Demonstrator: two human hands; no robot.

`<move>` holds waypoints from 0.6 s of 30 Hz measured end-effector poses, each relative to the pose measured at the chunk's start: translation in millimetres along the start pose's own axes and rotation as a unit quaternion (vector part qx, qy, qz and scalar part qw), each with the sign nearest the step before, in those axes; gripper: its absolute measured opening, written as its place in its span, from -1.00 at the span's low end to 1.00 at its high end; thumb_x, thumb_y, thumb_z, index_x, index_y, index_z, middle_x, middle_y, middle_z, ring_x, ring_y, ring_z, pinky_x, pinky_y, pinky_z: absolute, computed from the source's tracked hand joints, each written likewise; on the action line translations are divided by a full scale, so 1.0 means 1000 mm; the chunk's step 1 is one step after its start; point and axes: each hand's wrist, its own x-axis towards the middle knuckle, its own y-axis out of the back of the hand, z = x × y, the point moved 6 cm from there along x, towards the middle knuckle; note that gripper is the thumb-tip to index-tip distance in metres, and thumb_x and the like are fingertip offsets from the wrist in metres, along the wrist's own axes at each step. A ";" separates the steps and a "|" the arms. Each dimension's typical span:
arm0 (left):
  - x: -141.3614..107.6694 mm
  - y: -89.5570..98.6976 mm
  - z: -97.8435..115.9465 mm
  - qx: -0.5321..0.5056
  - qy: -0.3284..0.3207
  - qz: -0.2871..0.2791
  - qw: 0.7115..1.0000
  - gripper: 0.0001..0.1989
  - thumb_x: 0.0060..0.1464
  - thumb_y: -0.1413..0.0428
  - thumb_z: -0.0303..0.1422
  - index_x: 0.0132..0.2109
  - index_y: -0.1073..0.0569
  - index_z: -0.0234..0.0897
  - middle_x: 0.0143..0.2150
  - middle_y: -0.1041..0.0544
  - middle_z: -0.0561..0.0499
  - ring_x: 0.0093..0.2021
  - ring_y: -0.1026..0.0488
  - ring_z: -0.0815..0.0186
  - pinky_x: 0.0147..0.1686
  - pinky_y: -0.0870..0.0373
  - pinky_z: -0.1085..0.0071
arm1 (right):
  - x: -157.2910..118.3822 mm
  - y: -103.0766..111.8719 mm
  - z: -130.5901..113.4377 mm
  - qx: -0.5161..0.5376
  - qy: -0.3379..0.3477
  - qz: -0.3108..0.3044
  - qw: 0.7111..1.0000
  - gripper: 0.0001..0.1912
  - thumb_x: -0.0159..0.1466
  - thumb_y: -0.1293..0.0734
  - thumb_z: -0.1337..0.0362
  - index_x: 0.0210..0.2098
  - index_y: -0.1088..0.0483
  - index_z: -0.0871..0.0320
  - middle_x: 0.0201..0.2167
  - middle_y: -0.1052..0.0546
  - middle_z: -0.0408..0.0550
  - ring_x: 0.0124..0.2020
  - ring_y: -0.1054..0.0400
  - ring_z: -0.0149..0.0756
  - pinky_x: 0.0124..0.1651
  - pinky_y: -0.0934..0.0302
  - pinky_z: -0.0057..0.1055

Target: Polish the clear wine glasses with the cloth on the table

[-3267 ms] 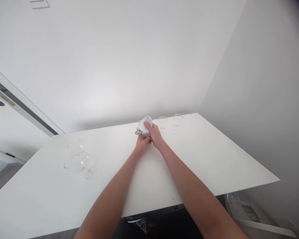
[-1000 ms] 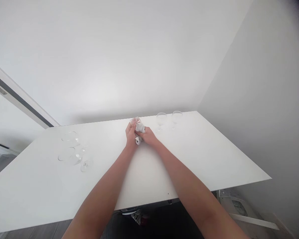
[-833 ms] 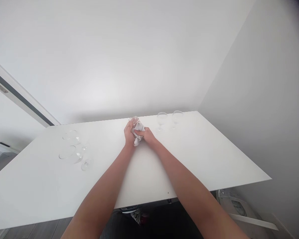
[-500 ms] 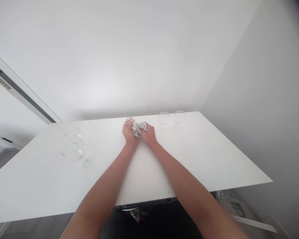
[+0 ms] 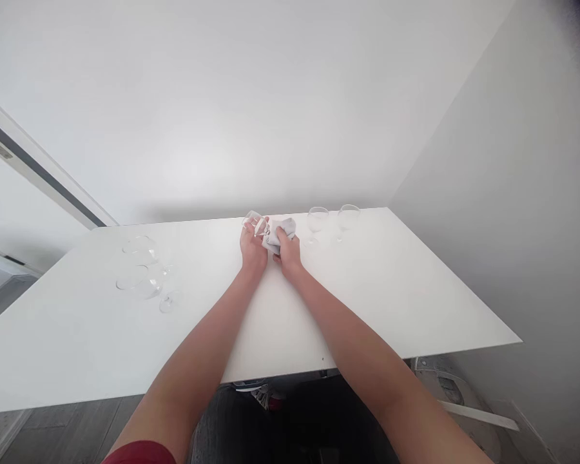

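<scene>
Over the middle of the white table, near its back edge, my left hand [image 5: 254,250] is closed around the bowl of a clear wine glass [image 5: 254,222], whose rim points up and to the left. My right hand [image 5: 289,250] grips a light grey cloth [image 5: 272,240], with the thumb on top of it. The cloth lies against the stem side of the glass, and the foot of the glass is hidden by it. The two hands are close together.
Two stemmed glasses stand upright at the back, right of my hands: one [image 5: 318,220] and another [image 5: 348,218]. On the left of the table [image 5: 77,335] lie clear glasses on their sides [image 5: 147,283]. A wall rises behind the table, another at the right.
The cloth has spread out more over the stem side, and my right thumb now lies on top of it. The glass in my left hand has tilted slightly. The camera view has shifted a little.
</scene>
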 end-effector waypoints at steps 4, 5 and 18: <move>0.000 0.002 -0.001 -0.011 0.005 0.024 1.000 -0.69 0.44 -0.11 -0.10 0.02 -0.51 -0.27 0.36 -0.45 -0.27 0.31 -0.52 0.01 0.22 -0.53 0.10 | -0.006 0.004 -0.015 -0.070 0.094 0.039 0.992 -0.84 0.32 -0.31 0.14 -0.22 -0.28 0.06 -0.33 -0.44 -0.10 -0.39 -0.31 -0.29 -0.39 -0.23 -0.38; 0.000 0.004 -0.002 -0.018 0.015 0.035 0.999 -0.68 0.45 -0.10 -0.09 0.02 -0.51 -0.27 0.36 -0.45 -0.27 0.32 -0.51 0.02 0.25 -0.52 0.11 | -0.011 0.001 -0.024 -0.113 0.172 0.048 0.977 -0.85 0.29 -0.32 0.18 -0.19 -0.29 0.06 -0.26 -0.45 -0.07 -0.30 -0.36 -0.25 -0.29 -0.29 -0.35; 0.001 0.005 -0.004 -0.037 0.055 0.008 0.998 -0.57 0.43 -0.05 0.01 0.11 -0.54 -0.23 0.33 -0.50 -0.26 0.38 -0.45 0.06 0.33 -0.47 0.12 | -0.027 -0.010 -0.039 -0.292 0.290 0.011 0.912 -0.84 0.33 -0.24 0.29 -0.09 -0.33 0.08 -0.08 -0.45 0.05 -0.16 -0.38 -0.15 -0.08 -0.34 -0.23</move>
